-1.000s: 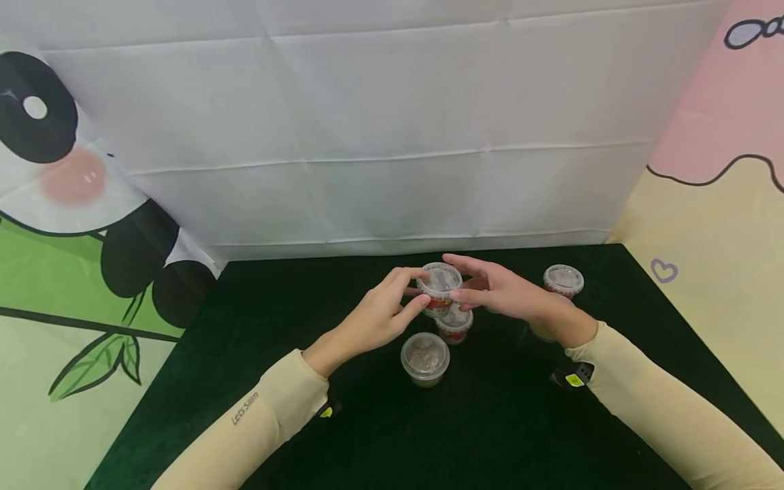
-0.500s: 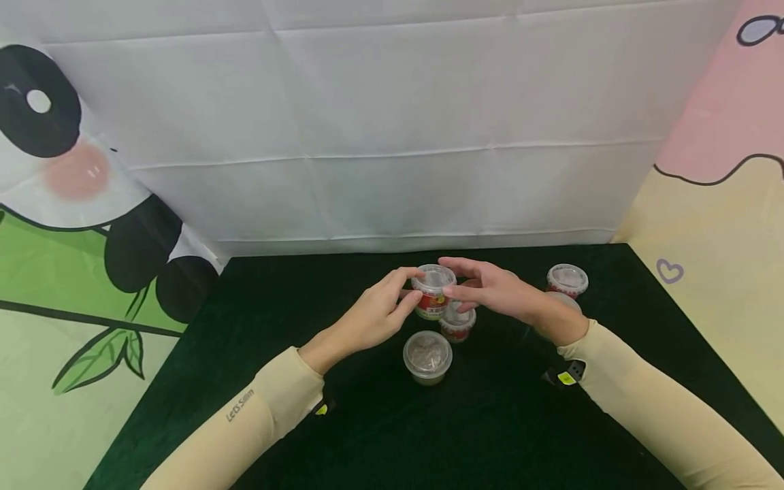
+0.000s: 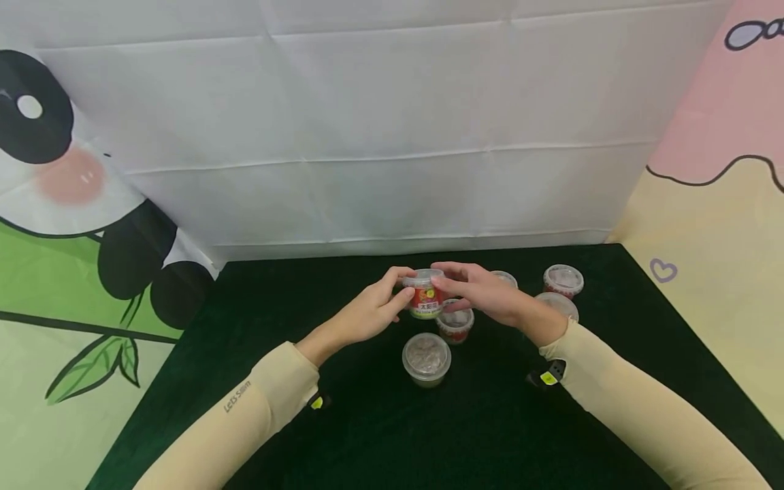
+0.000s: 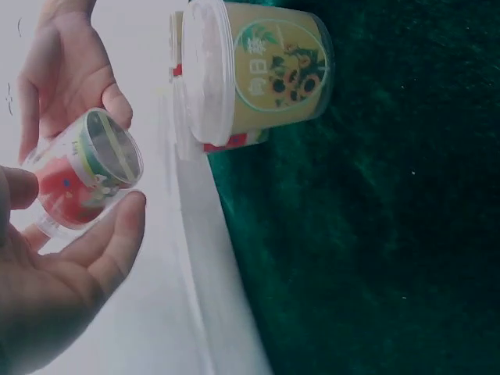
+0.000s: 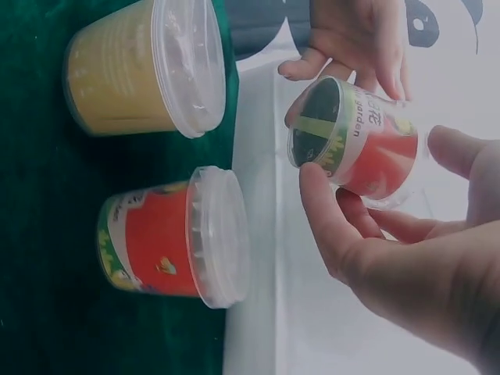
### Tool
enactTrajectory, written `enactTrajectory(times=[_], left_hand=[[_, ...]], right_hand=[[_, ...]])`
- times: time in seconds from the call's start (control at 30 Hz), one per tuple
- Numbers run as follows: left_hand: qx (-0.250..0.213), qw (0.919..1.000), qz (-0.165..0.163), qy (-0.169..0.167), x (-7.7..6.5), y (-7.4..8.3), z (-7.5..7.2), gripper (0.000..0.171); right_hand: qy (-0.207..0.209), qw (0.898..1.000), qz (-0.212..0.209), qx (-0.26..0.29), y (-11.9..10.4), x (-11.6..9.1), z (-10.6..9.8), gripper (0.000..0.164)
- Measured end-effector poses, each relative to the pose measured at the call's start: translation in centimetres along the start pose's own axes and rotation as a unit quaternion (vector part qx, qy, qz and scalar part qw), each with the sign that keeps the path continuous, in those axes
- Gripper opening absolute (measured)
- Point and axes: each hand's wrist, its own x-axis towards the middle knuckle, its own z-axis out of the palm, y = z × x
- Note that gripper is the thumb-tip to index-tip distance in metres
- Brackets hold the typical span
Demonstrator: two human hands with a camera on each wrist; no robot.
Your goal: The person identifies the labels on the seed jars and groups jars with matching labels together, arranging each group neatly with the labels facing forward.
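Both hands hold a small clear plastic cup [image 3: 425,303] with a red and green label and a clear lid. It is above the dark green table, its label facing the head camera. My left hand [image 3: 370,313] grips its left side with thumb and fingers; my right hand [image 3: 486,294] grips the right. In the right wrist view, a right fingertip [image 5: 314,178] presses at the cup's bottom rim. Just below, in the head view, stands another red-labelled cup [image 3: 455,327], partly overlapped by the held one. Nearer stands a lidded cup [image 3: 427,361] with pale yellow sides.
On the right of the dark green table [image 3: 392,435] stand a red-labelled cup [image 3: 563,279] and a pale-lidded cup [image 3: 560,303], partly behind the right forearm. Another cup lid [image 3: 505,278] shows behind the right hand. A white cloth wall [image 3: 392,136] rises along the back edge.
The held cup has tilted so its label, rather than its lid, faces the head camera, and it has shifted slightly left. My right hand has moved left with it, uncovering cups behind.
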Motion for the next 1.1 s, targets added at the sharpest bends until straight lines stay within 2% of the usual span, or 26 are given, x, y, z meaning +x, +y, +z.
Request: enactTrajectory(times=[0.13,0.37,0.67,1.1], left_hand=[[-0.029,0.9994,-0.018,-0.009,0.3,-0.8,-0.4,0.041],[-0.034,0.9991,-0.026,-0.008,0.7,-1.4,-0.9,0.044],[-0.033,0.9989,-0.033,0.003,0.8,-1.7,-0.8,0.040],[-0.017,0.9987,-0.048,-0.007,0.9,-2.0,-1.0,0.043]], right_hand=[[0.003,0.999,0.012,0.047,0.4,0.6,0.2,0.064],[0.005,0.996,0.024,0.083,0.8,1.3,0.3,0.059],[0.003,0.994,0.037,0.100,1.3,2.0,0.4,0.056],[-0.002,0.993,0.042,0.108,1.4,2.3,0.4,0.056]])
